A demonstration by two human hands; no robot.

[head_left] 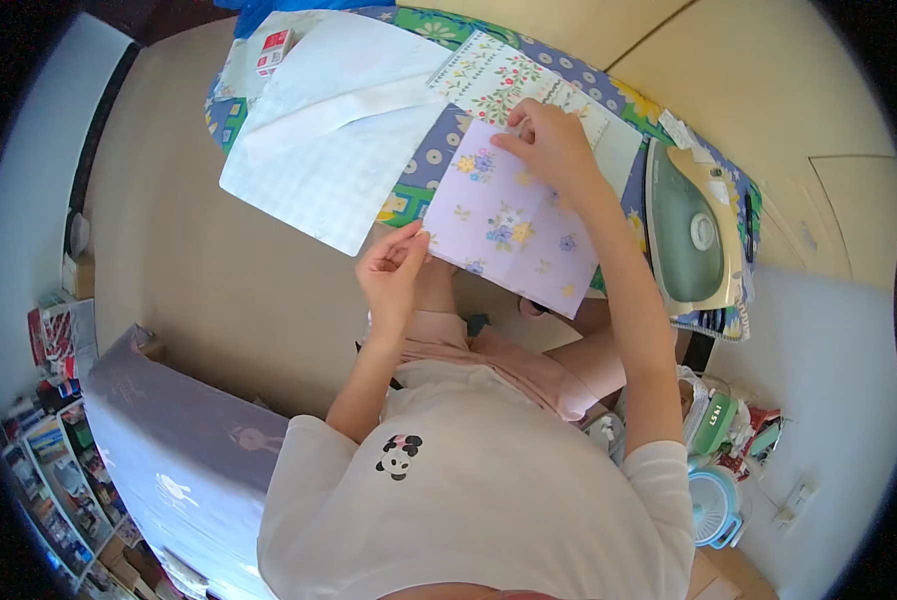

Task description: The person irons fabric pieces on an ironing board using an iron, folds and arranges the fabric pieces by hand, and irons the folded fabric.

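Note:
A lilac cloth (529,225) printed with small blue and yellow flowers lies at the near edge of the ironing board and hangs partly over it. My left hand (394,268) pinches its left corner between thumb and fingertips. At its far edge, my right hand (552,148) has thumb and forefinger closed on the fabric. Beyond that hand lies a white cloth with red flowers (514,85). To the left, a large pale blue-white cloth (339,150) is spread out, with a white strip (354,108) across it.
An iron (687,225) sits at the board's right end, close to my right forearm. A small red-and-white box (275,50) is at the far left of the patterned ironing board cover (424,165). A blue basket (714,505) stands low on the right, and a covered bed (189,450) on the left.

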